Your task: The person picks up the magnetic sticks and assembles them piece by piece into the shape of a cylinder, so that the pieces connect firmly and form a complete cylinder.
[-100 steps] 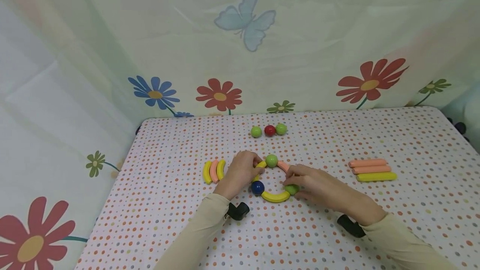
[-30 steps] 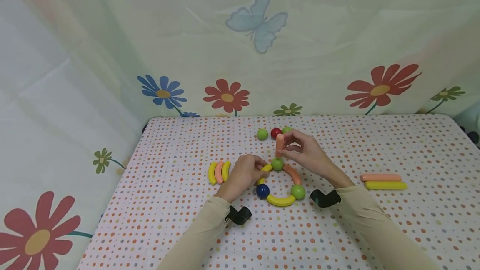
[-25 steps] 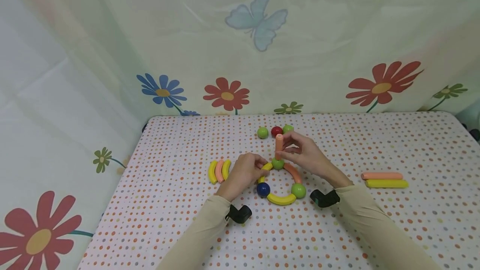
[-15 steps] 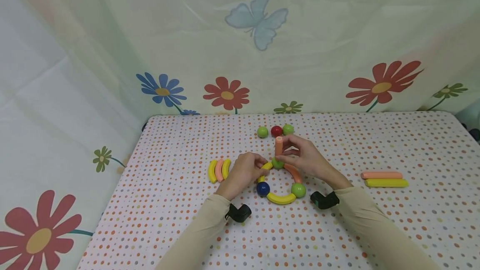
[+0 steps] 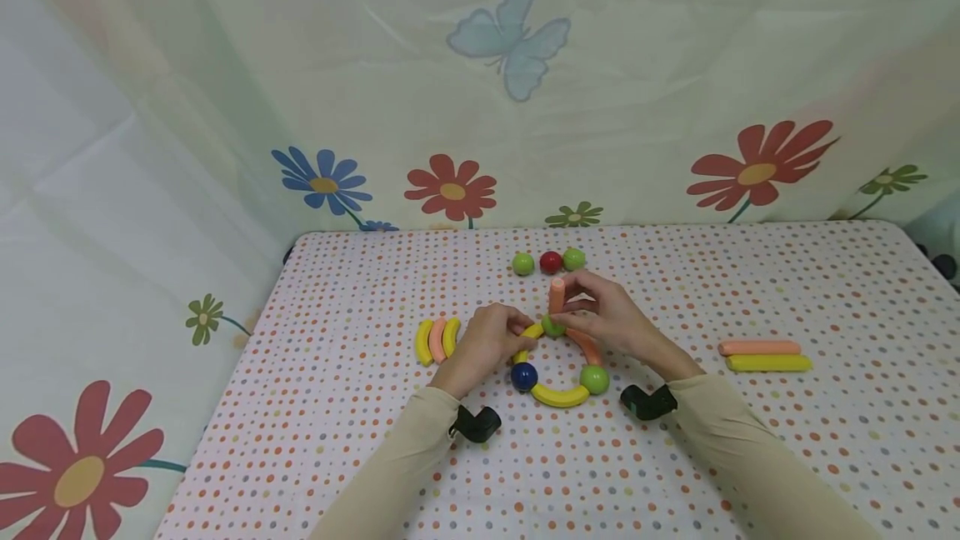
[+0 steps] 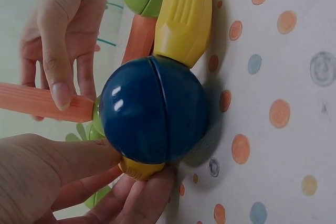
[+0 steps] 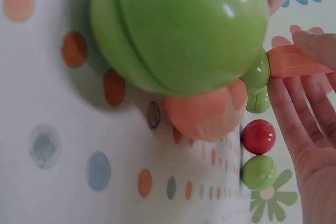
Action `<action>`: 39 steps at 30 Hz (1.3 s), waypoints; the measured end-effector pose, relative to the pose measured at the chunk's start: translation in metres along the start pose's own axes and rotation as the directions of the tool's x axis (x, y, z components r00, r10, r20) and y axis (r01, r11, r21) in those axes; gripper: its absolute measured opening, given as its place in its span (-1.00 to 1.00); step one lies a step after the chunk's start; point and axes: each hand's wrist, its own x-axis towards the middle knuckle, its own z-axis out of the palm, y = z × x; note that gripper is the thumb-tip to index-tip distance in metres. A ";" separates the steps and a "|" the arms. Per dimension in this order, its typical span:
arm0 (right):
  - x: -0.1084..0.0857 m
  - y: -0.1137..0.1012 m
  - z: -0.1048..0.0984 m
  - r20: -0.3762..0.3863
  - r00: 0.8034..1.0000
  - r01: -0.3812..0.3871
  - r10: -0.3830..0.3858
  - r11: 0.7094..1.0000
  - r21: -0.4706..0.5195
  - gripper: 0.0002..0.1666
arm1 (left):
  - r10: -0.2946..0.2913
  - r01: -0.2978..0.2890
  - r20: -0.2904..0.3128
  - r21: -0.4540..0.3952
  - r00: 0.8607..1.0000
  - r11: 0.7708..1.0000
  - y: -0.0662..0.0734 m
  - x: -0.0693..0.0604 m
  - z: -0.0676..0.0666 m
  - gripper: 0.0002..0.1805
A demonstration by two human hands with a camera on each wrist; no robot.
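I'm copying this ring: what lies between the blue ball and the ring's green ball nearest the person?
A yellow curved piece bridges the blue ball and that green ball, as the head view shows.

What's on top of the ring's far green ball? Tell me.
An upright orange stick, pinched by the right hand; the spot under it on the green ball is covered.

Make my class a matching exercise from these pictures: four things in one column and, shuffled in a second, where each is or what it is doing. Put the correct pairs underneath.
Column 1
1. Blue ball
2. Red ball
3. Straight yellow stick
4. Right hand

Column 2
A. Lying beside a horizontal pink stick
B. Pinching an upright pink stick
C. Between two curved yellow pieces
D. Between two green balls

Pairs: 1-C, 2-D, 3-A, 4-B
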 end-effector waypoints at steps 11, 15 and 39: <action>-0.035 -0.013 -0.059 0.009 0.991 0.128 -0.133 0.931 -0.341 -0.53 | -0.034 0.034 -0.003 -0.015 0.999 0.999 0.001 -0.001 0.001 -0.72; -0.066 0.002 -0.097 0.046 0.988 0.152 -0.150 0.845 -0.513 -0.57 | -0.040 0.039 -0.005 -0.012 0.999 0.999 0.000 -0.001 0.002 -0.73; -0.109 0.052 -0.165 0.019 0.979 -0.138 0.202 0.732 -0.667 -0.65 | -0.025 0.025 0.001 -0.076 1.000 0.997 -0.003 -0.001 0.000 -0.74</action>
